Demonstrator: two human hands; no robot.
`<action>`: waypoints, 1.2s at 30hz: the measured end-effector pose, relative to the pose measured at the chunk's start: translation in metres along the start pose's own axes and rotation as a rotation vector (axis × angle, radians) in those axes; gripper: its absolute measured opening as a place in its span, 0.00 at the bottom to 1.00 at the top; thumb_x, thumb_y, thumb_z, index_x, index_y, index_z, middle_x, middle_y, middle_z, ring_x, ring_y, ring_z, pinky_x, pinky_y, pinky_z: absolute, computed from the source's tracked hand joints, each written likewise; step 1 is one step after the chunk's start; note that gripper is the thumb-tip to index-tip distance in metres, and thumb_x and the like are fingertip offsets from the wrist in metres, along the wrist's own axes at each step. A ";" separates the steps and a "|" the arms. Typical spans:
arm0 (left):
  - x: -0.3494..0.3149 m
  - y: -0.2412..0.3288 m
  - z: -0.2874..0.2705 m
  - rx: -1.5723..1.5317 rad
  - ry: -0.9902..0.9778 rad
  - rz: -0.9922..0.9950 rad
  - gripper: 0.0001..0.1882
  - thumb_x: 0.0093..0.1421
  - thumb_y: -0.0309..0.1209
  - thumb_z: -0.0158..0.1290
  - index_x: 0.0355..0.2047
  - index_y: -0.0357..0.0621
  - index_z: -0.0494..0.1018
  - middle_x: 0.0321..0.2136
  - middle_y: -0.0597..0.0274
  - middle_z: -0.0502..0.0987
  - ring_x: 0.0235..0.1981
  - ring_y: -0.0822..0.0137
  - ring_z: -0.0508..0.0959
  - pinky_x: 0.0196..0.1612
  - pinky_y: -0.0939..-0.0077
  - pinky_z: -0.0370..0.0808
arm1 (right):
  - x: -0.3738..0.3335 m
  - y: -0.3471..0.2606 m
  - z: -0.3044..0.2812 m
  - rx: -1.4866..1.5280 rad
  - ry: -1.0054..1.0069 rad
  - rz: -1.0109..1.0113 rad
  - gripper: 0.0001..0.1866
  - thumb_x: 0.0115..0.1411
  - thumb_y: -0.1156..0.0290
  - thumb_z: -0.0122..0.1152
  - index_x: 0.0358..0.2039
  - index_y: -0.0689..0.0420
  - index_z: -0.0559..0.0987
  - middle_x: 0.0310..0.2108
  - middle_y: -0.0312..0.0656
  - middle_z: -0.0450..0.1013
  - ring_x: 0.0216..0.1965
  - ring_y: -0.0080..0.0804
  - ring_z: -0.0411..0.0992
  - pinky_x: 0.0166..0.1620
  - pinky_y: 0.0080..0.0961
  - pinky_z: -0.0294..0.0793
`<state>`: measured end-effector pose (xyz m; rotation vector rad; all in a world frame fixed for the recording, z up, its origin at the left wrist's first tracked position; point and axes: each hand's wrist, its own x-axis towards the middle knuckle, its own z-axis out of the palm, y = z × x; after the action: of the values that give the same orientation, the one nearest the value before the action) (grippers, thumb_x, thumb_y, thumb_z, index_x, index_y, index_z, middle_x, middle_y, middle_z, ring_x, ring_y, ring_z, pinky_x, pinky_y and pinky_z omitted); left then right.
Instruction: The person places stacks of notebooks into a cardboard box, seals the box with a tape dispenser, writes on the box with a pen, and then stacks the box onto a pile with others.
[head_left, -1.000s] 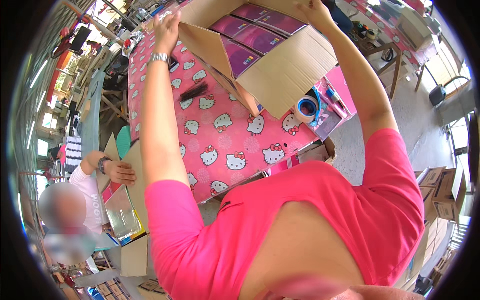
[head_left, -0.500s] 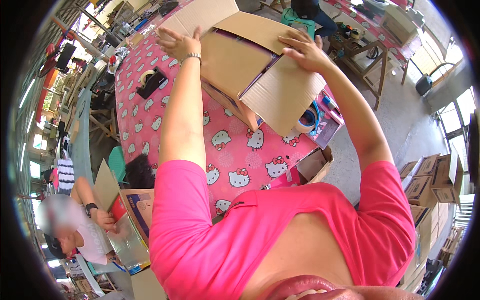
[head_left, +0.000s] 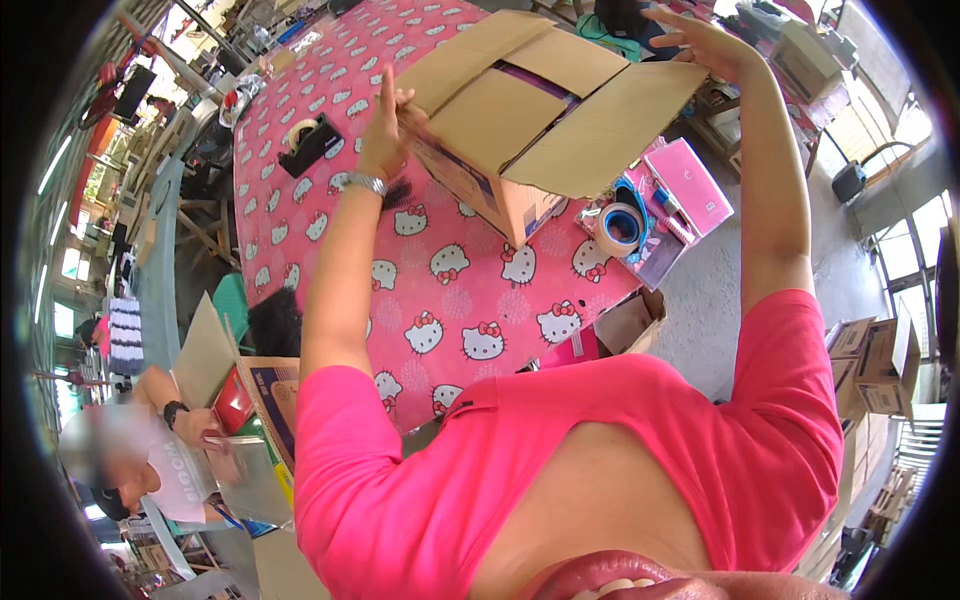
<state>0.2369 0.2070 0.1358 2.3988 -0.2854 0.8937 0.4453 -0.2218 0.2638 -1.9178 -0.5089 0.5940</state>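
Note:
A brown cardboard carton (head_left: 475, 195) stands on the table with its top flaps partly folded over, and a dark gap shows between them. My left hand (head_left: 388, 135) is at the carton's left side, fingers stretched out, nearest the left flap (head_left: 455, 65). Beyond the carton's right edge, my right hand (head_left: 710, 45) is raised with fingers spread. It is close to the outer corner of the right flap (head_left: 605, 130); whether it touches that flap I cannot tell. Neither hand holds anything that I can see.
Pink patterned cloth covers the table (head_left: 450, 300). A black tape dispenser (head_left: 310, 145) sits left of the carton. At the right edge lie tape rolls (head_left: 620, 228) and a pink notebook (head_left: 690, 185). At lower left, another person's hand (head_left: 195, 425) works at an open box (head_left: 270, 400).
The left flap has come down from upright, and the right flap sits higher. My left hand has moved lower along the carton; my right hand has left its top and swung right.

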 end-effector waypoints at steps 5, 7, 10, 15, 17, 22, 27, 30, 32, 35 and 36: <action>0.040 -0.081 -0.025 0.357 0.016 -0.287 0.27 0.54 0.53 0.53 0.43 0.43 0.77 0.35 0.51 0.79 0.39 0.59 0.77 0.45 0.72 0.70 | 0.040 0.063 0.042 0.160 0.237 -0.570 0.30 0.65 0.55 0.43 0.65 0.41 0.50 0.62 0.42 0.56 0.58 0.43 0.62 0.52 0.36 0.69; 0.051 -0.082 -0.008 -0.078 -0.018 -0.522 0.28 0.52 0.52 0.55 0.45 0.43 0.76 0.38 0.50 0.78 0.42 0.61 0.77 0.47 0.73 0.69 | 0.057 0.070 0.088 0.312 0.218 -0.312 0.39 0.62 0.54 0.49 0.66 0.43 0.40 0.63 0.45 0.53 0.60 0.42 0.58 0.53 0.46 0.65; 0.059 -0.066 0.023 -0.180 -0.005 -0.564 0.30 0.52 0.50 0.57 0.48 0.40 0.73 0.43 0.55 0.77 0.43 0.67 0.76 0.48 0.74 0.69 | 0.077 0.060 0.120 -0.249 0.759 -0.253 0.46 0.46 0.36 0.58 0.57 0.58 0.66 0.55 0.55 0.64 0.56 0.47 0.63 0.57 0.34 0.61; 0.024 -0.051 -0.001 -0.268 0.050 -0.671 0.31 0.52 0.42 0.61 0.52 0.36 0.69 0.45 0.56 0.76 0.44 0.72 0.75 0.50 0.80 0.67 | 0.071 0.055 0.142 -0.088 0.722 -0.297 0.17 0.49 0.55 0.63 0.20 0.59 0.79 0.20 0.39 0.74 0.30 0.31 0.74 0.34 0.26 0.70; -0.002 -0.031 -0.010 -0.173 0.070 -0.659 0.30 0.53 0.42 0.60 0.52 0.36 0.69 0.45 0.56 0.76 0.44 0.72 0.74 0.50 0.80 0.67 | 0.062 0.050 0.146 -0.062 0.580 -0.195 0.19 0.49 0.54 0.64 0.29 0.59 0.78 0.27 0.44 0.75 0.34 0.36 0.74 0.38 0.30 0.70; -0.074 0.040 -0.045 0.006 0.179 -0.610 0.32 0.51 0.50 0.58 0.49 0.38 0.72 0.44 0.47 0.77 0.45 0.61 0.77 0.48 0.73 0.70 | 0.058 0.072 0.168 -0.377 0.561 -0.224 0.42 0.42 0.37 0.61 0.48 0.59 0.74 0.49 0.55 0.68 0.52 0.48 0.67 0.54 0.35 0.65; -0.198 0.191 -0.074 0.254 0.394 -0.779 0.31 0.50 0.47 0.61 0.46 0.33 0.73 0.41 0.47 0.77 0.43 0.62 0.78 0.48 0.72 0.71 | -0.007 0.049 0.223 -0.204 0.291 -0.392 0.38 0.42 0.42 0.65 0.45 0.61 0.76 0.47 0.52 0.70 0.51 0.44 0.68 0.54 0.34 0.66; -0.248 0.294 -0.068 0.328 0.526 -0.935 0.27 0.48 0.42 0.64 0.41 0.32 0.74 0.34 0.48 0.79 0.37 0.65 0.78 0.43 0.72 0.72 | -0.005 0.028 0.265 -0.028 -0.214 -0.426 0.38 0.41 0.42 0.67 0.47 0.58 0.76 0.51 0.51 0.69 0.51 0.44 0.69 0.53 0.35 0.66; -0.240 0.348 -0.054 0.234 0.531 -1.027 0.25 0.48 0.43 0.65 0.35 0.32 0.75 0.25 0.52 0.78 0.30 0.68 0.77 0.39 0.72 0.73 | 0.040 0.019 0.291 -0.081 -0.298 -0.572 0.39 0.41 0.40 0.66 0.47 0.57 0.76 0.52 0.51 0.68 0.50 0.45 0.69 0.53 0.37 0.67; -0.235 0.388 -0.045 0.384 0.330 -1.051 0.32 0.50 0.46 0.63 0.48 0.40 0.67 0.44 0.50 0.69 0.46 0.64 0.69 0.49 0.69 0.67 | 0.039 -0.024 0.349 -0.387 -0.423 -0.806 0.41 0.45 0.36 0.61 0.50 0.57 0.74 0.53 0.51 0.66 0.53 0.48 0.66 0.56 0.39 0.64; -0.241 0.383 -0.042 0.512 0.294 -0.848 0.37 0.50 0.49 0.61 0.55 0.42 0.63 0.54 0.43 0.63 0.56 0.59 0.64 0.55 0.63 0.63 | 0.028 -0.040 0.363 -0.523 -0.436 -0.885 0.41 0.47 0.35 0.59 0.51 0.57 0.73 0.54 0.51 0.66 0.55 0.49 0.64 0.57 0.39 0.63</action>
<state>-0.1119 -0.0821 0.1681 2.3875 1.1081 0.9305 0.2428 0.0672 0.1660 -1.7625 -1.8106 0.2858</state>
